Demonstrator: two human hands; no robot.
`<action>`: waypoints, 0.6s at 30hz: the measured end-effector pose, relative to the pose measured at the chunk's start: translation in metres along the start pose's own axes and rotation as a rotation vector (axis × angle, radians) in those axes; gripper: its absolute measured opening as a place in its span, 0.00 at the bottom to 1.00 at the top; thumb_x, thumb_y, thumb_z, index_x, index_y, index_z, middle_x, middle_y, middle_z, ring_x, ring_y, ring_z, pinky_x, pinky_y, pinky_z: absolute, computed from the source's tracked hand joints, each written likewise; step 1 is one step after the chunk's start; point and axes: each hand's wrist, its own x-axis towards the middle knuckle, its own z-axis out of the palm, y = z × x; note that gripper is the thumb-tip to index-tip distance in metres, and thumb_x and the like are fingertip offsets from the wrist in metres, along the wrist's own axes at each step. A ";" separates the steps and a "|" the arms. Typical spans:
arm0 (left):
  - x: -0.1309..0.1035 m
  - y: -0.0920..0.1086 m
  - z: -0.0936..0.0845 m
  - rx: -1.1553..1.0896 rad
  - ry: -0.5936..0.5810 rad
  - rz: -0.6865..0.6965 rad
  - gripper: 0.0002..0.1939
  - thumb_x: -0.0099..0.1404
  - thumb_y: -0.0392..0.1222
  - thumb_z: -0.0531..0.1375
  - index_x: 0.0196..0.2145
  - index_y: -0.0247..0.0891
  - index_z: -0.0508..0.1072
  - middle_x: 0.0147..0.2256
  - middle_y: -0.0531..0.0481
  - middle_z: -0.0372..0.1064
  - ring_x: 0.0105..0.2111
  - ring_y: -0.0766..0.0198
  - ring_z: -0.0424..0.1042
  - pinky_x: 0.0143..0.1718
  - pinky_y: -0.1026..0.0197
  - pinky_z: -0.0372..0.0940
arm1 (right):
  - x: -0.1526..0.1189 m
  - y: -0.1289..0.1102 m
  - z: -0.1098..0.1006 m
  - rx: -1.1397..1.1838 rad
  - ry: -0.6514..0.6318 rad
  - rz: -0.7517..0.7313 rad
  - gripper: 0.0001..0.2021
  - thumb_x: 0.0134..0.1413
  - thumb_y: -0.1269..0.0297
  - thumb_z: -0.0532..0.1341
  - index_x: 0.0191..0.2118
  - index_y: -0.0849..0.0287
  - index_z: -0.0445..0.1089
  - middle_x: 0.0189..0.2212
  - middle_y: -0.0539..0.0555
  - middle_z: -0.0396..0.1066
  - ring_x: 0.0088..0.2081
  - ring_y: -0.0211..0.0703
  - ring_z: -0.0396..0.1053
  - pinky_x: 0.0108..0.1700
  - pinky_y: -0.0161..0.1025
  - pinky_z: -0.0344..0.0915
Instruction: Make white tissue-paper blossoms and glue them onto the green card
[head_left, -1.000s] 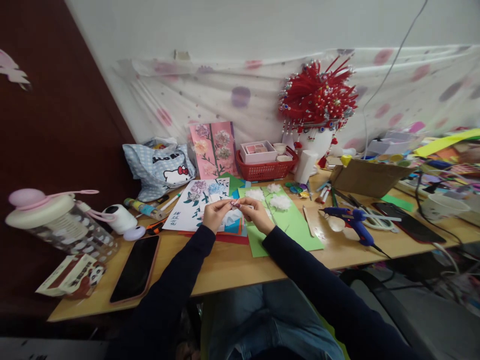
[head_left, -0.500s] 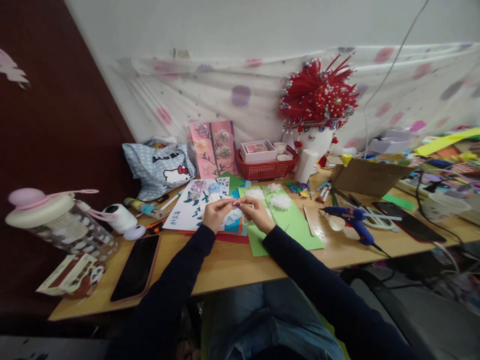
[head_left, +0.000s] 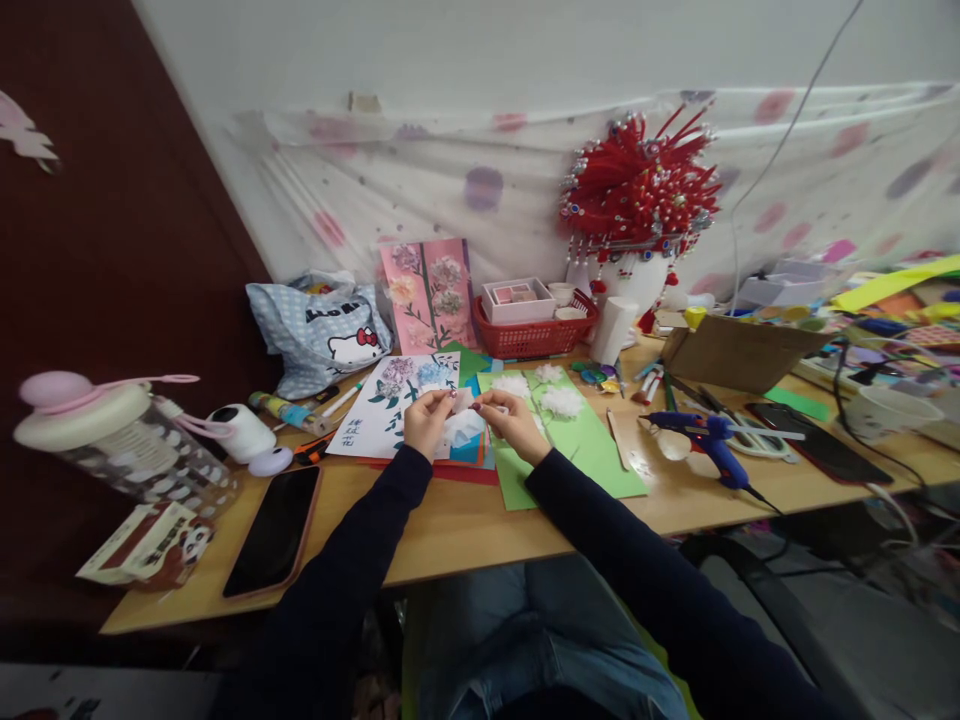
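Observation:
My left hand (head_left: 425,426) pinches a small, thin white piece of tissue paper (head_left: 463,401) above the papers on the table. Close beside it, my right hand (head_left: 516,427) has its thumb and finger together at the tissue's right side. More white tissue (head_left: 464,428) shows just below, between the hands. Under my right hand lies a light green sheet (head_left: 600,462) bearing white fluffy flowers (head_left: 561,403) with drawn stems. To the left, a white sheet (head_left: 369,425) with purple and blue flowers and handwriting rests on coloured papers.
A blue glue gun (head_left: 705,440) and a wooden stick (head_left: 618,440) lie to the right. A red basket (head_left: 529,341) and pink flower picture (head_left: 429,300) stand behind. On the left are a phone (head_left: 271,530), a bottle (head_left: 120,440) and a checked bag (head_left: 300,335).
My hands were together at their fingertips and are now slightly apart, with white tissue showing between them. The things on the table have stayed put.

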 end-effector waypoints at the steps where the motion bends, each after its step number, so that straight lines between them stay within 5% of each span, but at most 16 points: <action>1: 0.001 0.000 0.000 -0.001 0.018 -0.001 0.16 0.46 0.48 0.66 0.28 0.31 0.74 0.25 0.50 0.73 0.26 0.67 0.71 0.33 0.63 0.67 | 0.000 0.000 0.000 -0.006 0.001 0.001 0.10 0.44 0.58 0.60 0.29 0.61 0.68 0.14 0.43 0.54 0.18 0.31 0.50 0.22 0.32 0.47; 12: 0.003 -0.001 -0.002 0.033 0.039 0.037 0.16 0.48 0.49 0.64 0.28 0.31 0.71 0.24 0.51 0.70 0.25 0.68 0.69 0.32 0.62 0.68 | 0.001 0.001 0.000 -0.019 -0.001 0.030 0.10 0.44 0.59 0.60 0.29 0.61 0.67 0.14 0.43 0.54 0.17 0.31 0.49 0.21 0.32 0.47; 18: 0.001 -0.001 -0.003 0.281 -0.024 0.207 0.11 0.53 0.45 0.61 0.29 0.33 0.72 0.27 0.48 0.72 0.27 0.65 0.71 0.33 0.61 0.68 | 0.000 0.000 0.001 -0.035 -0.040 0.020 0.15 0.49 0.53 0.56 0.29 0.61 0.68 0.14 0.43 0.51 0.17 0.31 0.49 0.21 0.32 0.48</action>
